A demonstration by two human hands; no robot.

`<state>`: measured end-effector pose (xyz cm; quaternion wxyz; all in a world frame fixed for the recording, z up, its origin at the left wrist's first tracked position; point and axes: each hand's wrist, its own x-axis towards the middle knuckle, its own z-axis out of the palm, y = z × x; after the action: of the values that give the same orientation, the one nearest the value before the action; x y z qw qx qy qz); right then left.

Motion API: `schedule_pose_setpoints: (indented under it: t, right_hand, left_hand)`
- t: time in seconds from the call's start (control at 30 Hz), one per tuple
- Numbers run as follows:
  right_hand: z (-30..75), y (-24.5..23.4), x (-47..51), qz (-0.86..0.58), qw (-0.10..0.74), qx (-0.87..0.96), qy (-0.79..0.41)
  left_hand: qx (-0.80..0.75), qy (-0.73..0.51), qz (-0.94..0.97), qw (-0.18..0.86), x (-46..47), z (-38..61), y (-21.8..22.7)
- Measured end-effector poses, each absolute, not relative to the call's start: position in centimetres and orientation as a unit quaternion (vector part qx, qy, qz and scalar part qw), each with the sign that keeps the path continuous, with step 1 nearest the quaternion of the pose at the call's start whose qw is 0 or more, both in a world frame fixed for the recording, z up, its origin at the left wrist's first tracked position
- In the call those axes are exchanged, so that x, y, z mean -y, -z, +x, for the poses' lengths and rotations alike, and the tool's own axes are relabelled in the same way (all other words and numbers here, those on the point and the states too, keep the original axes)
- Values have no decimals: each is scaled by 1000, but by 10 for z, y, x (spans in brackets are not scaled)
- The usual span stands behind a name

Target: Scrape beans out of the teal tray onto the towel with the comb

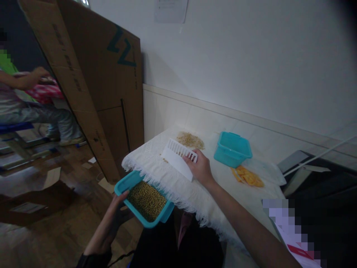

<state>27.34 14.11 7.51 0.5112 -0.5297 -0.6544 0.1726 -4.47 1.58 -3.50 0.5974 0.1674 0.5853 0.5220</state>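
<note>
My left hand [115,209] grips the left side of a teal plastic tub [120,185], tilted just below the table's front edge. Many small yellow-green beans [147,200] lie in it. My right hand [203,166] is closed on a white slotted plastic piece [177,160] with a row of comb-like bars along its far edge. This piece rests on or just over the white fringed cloth [156,158]; which, I cannot tell. Behind it is a spread pile of pale beans [191,140], with a few loose ones to its left.
A second teal tub [232,150] stands at the back right, beside an orange crumpled item [247,176] and clear plastic [267,172]. A tall cardboard box [103,74] stands left of the table. Beyond it a person [33,100] sits. An opened carton [36,201] lies on the floor.
</note>
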Motion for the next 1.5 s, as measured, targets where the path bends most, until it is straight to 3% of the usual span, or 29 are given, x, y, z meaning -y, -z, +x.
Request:
schedule_pose_setpoints:
  t: [0.67, 1.2, 1.5]
  right_hand:
    - [240, -74, -108, -467, 463, 743, -125]
    - [235, -72, -70, -349, 460, 799, -166]
    - [246, -93, -109, -486, 504, 703, -124]
  left_hand:
    - [-578, -514, 170, 611, -35, -56, 36]
    - [-564, -511, 196, 618, -39, -59, 27]
    - [-572, -507, 184, 618, -35, -65, 33]
